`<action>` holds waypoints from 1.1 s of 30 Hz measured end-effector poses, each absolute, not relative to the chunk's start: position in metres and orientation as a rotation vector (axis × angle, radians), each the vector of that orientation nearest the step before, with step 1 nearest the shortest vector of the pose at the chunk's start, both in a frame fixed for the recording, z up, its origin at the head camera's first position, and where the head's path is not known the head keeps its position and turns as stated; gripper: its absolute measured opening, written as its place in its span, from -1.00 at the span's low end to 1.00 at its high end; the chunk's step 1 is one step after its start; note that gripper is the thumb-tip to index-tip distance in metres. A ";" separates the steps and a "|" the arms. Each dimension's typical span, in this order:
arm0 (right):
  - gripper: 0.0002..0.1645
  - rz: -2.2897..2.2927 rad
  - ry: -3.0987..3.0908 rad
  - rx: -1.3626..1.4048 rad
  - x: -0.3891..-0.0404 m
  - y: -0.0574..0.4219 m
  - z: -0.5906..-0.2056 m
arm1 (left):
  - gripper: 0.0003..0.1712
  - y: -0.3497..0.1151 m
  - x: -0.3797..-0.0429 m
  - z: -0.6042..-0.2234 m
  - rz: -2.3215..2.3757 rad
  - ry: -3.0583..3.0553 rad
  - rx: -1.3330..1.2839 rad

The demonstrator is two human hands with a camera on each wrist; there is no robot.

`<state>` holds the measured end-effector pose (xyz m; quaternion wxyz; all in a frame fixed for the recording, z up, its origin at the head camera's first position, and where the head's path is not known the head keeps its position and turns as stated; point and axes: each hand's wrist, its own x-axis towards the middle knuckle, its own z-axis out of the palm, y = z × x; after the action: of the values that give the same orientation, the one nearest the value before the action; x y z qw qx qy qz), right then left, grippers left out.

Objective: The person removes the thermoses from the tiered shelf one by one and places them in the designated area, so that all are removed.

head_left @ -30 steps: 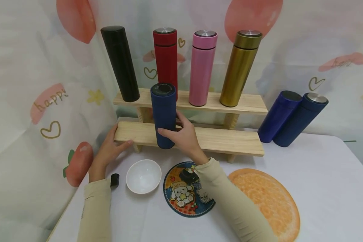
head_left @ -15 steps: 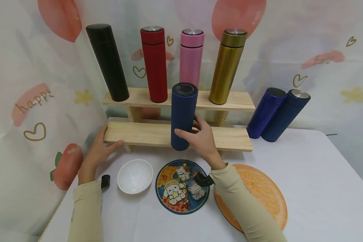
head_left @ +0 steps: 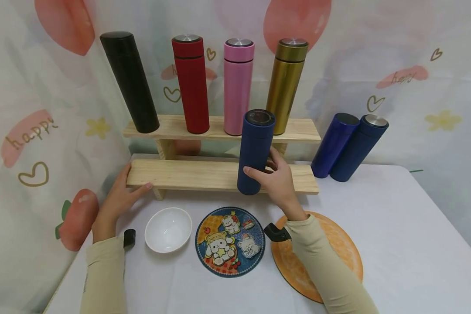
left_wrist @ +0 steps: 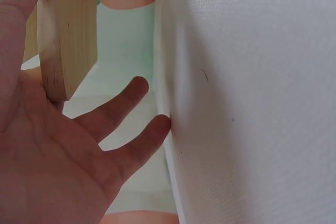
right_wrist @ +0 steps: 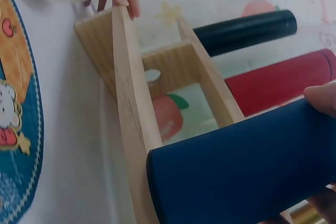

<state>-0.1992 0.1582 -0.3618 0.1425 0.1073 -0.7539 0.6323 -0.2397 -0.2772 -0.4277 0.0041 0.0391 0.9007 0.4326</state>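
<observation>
My right hand [head_left: 280, 183] grips a matte navy-blue thermos bottle [head_left: 254, 150] around its lower half. The bottle is upright with a slight lean, its base overlapping the front of the lower board on the two-tier wooden shelf [head_left: 192, 174]. In the right wrist view, the bottle's bottom rim lies right by that board's edge. At the shelf's left end, my left hand [head_left: 117, 196] holds the lower board between thumb and fingers. Two of its fingers [left_wrist: 152, 132] stretch out below the board in the left wrist view.
Black [head_left: 131, 83], red [head_left: 191, 87], pink [head_left: 238, 87] and gold [head_left: 289, 74] thermoses line the upper board. Two blue bottles [head_left: 335, 144] lean at the shelf's right. In front are a white bowl [head_left: 168, 230], a cartoon mat [head_left: 229, 244] and an orange round mat [head_left: 337, 244].
My right hand has carried the navy thermos rightward along the lower board, from before the red bottle to before the gold one. The left hand keeps its hold; the head view has shifted.
</observation>
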 end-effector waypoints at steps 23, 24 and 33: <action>-0.12 1.715 -2.178 0.157 -0.188 0.212 -0.356 | 0.32 -0.277 -0.240 -0.427 1.371 2.806 0.112; -0.13 1.709 -2.179 0.147 -0.187 0.214 -0.356 | 0.32 -0.277 -0.240 -0.427 1.368 2.807 0.108; -0.12 1.617 -2.203 0.063 -0.179 0.240 -0.357 | 0.32 -0.277 -0.240 -0.426 1.338 2.814 0.092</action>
<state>-0.1794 0.2402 -0.3566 0.2028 0.0226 -0.7893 0.5792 -0.2398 -0.2770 -0.4260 0.0125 0.0294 0.9027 0.4291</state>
